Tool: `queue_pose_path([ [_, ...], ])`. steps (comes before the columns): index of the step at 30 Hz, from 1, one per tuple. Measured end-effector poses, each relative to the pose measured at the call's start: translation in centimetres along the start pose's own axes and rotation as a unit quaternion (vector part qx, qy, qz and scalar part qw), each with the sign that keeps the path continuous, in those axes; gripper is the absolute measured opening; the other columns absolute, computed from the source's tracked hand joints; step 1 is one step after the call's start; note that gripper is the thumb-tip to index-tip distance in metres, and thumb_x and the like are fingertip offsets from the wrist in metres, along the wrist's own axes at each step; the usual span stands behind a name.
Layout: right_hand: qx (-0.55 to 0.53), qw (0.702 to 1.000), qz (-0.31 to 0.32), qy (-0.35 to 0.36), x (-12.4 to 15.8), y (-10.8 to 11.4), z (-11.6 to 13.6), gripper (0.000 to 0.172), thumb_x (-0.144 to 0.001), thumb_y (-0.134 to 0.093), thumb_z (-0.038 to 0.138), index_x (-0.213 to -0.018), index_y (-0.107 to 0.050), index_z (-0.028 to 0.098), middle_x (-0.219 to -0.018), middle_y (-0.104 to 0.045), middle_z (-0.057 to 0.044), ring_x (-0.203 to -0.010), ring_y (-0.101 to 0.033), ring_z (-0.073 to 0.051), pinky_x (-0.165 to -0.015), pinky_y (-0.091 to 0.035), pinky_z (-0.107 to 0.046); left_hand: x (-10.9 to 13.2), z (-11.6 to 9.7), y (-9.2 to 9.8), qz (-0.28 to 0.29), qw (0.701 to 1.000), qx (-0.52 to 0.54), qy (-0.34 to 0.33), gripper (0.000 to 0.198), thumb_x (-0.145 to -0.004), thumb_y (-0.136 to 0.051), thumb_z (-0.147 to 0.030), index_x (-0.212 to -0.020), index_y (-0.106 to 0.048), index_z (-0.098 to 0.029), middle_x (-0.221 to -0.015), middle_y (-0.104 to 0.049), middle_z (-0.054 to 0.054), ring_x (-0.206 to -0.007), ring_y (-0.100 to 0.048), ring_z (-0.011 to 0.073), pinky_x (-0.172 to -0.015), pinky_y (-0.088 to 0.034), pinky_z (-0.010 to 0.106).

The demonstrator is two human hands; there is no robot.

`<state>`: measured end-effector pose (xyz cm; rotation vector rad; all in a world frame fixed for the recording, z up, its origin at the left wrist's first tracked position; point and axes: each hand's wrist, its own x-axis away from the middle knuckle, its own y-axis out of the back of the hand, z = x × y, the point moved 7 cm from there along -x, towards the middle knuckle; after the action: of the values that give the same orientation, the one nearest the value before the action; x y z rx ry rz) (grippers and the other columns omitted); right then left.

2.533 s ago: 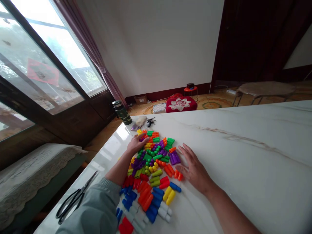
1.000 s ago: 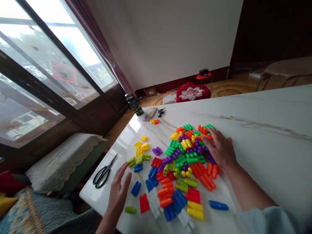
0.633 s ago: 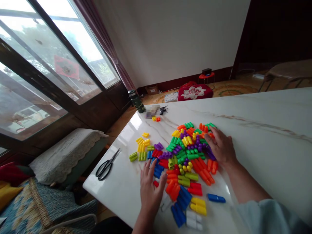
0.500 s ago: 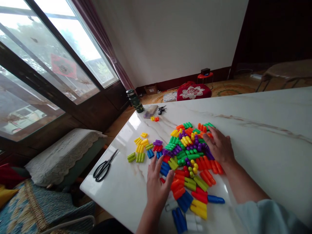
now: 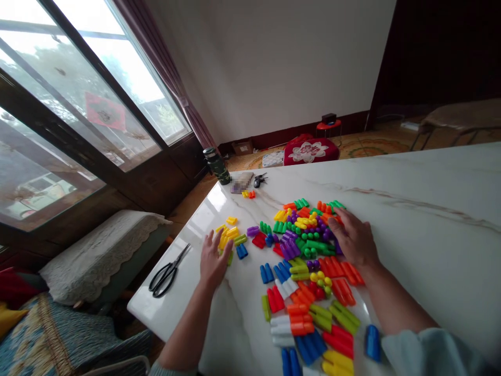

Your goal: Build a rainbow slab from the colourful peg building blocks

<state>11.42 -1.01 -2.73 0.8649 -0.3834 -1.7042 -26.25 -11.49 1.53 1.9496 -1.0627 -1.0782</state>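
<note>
Plastic building blocks in many colours, shaped like joined tubes and balls, lie in a loose heap on the white marble-patterned table. My left hand is open with fingers spread, beside a small group of yellow blocks and partly over a lime-green one. A blue block lies just right of its thumb. At the heap's right edge rests my right hand, fingers apart against orange and purple blocks; some pieces under it are hidden. Nearer to me, a single blue block sits by my right forearm.
Black-handled scissors lie near the table's left edge. At the far corner stand a camouflage bottle, a blurred flat item and keys. A lace-covered bench is beyond the left edge.
My left hand has moved left from the heap to the yellow blocks. Blocks on the heap's near side have shifted and spread apart, and the lone blue block has turned. My right hand has barely moved.
</note>
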Motion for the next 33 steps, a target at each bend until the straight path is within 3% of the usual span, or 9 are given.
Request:
queue_pose_path([
  [3,0.004,1.000,-0.001,0.003,0.0,0.0,0.0,0.057,-0.092,-0.028,0.059,-0.129,-0.054,0.023,-0.139,-0.052,-0.013,-0.130,-0.045,-0.032,-0.106,-0.024,-0.066,-1.7,0.9,-2.1,0.067,0.997,-0.040,-0.010,0.046,-0.091,-0.046,-0.051,-0.129,-0.058,-0.029,-0.138,-0.054,0.006,-0.129,-0.046,0.0282,-0.112,-0.026,0.053],
  [7,0.009,1.000,-0.003,0.010,0.0,-0.1,-0.3,0.055,-0.093,-0.028,0.058,-0.129,-0.054,0.025,-0.139,-0.052,-0.012,-0.131,-0.045,-0.031,-0.107,-0.024,-0.065,0.0,-4.5,-4.4,0.108,0.991,0.014,-0.080,0.046,-0.090,-0.047,-0.052,-0.129,-0.058,-0.030,-0.135,-0.056,0.005,-0.127,-0.048,0.0271,-0.109,-0.033,0.049],
  [10,0.014,1.000,0.001,0.010,0.0,-0.4,-0.7,0.055,-0.092,-0.028,0.059,-0.129,-0.053,0.026,-0.140,-0.051,-0.011,-0.132,-0.044,-0.031,-0.107,-0.024,-0.066,1.2,-8.9,-4.7,0.157,0.969,0.135,-0.132,0.046,-0.092,-0.046,-0.050,-0.133,-0.054,-0.029,-0.135,-0.057,0.004,-0.126,-0.050,0.0239,-0.111,-0.033,0.045],
  [12,0.016,1.000,0.002,0.006,0.1,-0.5,-0.8,0.055,-0.092,-0.027,0.059,-0.129,-0.053,0.027,-0.141,-0.051,-0.010,-0.132,-0.044,-0.031,-0.107,-0.024,-0.065,0.5,-9.6,-4.0,0.168,0.951,0.208,-0.152,0.044,-0.093,-0.044,-0.049,-0.128,-0.058,-0.027,-0.134,-0.058,0.005,-0.123,-0.053,0.0223,-0.106,-0.041,0.039],
  [16,0.024,1.000,-0.006,0.011,0.1,-0.5,-0.6,0.055,-0.093,-0.027,0.059,-0.128,-0.054,0.027,-0.140,-0.052,-0.010,-0.131,-0.045,-0.030,-0.108,-0.025,-0.064,-5.0,-3.9,-2.0,0.022,0.989,0.137,-0.060,0.045,-0.093,-0.042,-0.051,-0.123,-0.062,-0.023,-0.135,-0.056,0.008,-0.131,-0.045,0.0263,-0.112,-0.031,0.045],
  [18,0.032,0.999,-0.005,0.014,0.1,-0.5,-0.6,0.055,-0.093,-0.026,0.058,-0.129,-0.054,0.027,-0.140,-0.051,-0.010,-0.131,-0.045,-0.030,-0.108,-0.025,-0.063,-7.4,-0.1,-3.4,0.050,0.996,0.057,0.037,0.052,-0.092,-0.043,-0.052,-0.135,-0.052,-0.024,-0.146,-0.045,0.010,-0.140,-0.031,0.0314,-0.114,-0.020,0.055],
  [21,0.043,0.999,0.003,0.013,0.1,-0.6,-0.6,0.056,-0.094,-0.025,0.058,-0.129,-0.054,0.026,-0.141,-0.050,-0.009,-0.131,-0.044,-0.029,-0.109,-0.025,-0.062,-8.6,1.5,-6.5,0.137,0.989,0.046,0.035,0.049,-0.095,-0.034,-0.050,-0.136,-0.050,-0.028,-0.149,-0.042,0.005,-0.143,-0.024,0.0299,-0.115,-0.012,0.059],
  [27,0.033,0.999,0.010,0.004,0.1,-0.5,-0.5,0.060,-0.093,-0.022,0.062,-0.128,-0.055,0.025,-0.142,-0.049,-0.010,-0.133,-0.042,-0.030,-0.109,-0.023,-0.064,-5.2,-4.2,-8.7,0.207,0.962,0.139,-0.111,0.050,-0.096,-0.031,-0.053,-0.135,-0.051,-0.030,-0.146,-0.046,0.002,-0.143,-0.026,0.0236,-0.118,-0.012,0.050],
  [33,0.025,0.999,0.021,-0.005,0.1,-0.4,-0.5,0.063,-0.092,-0.021,0.063,-0.129,-0.054,0.024,-0.143,-0.048,-0.011,-0.133,-0.041,-0.030,-0.108,-0.022,-0.065,-2.5,-8.4,-8.0,0.243,0.912,0.311,-0.110,0.055,-0.095,-0.036,-0.055,-0.138,-0.049,-0.023,-0.146,-0.045,0.005,-0.138,-0.037,0.0247,-0.117,-0.024,0.043],
])
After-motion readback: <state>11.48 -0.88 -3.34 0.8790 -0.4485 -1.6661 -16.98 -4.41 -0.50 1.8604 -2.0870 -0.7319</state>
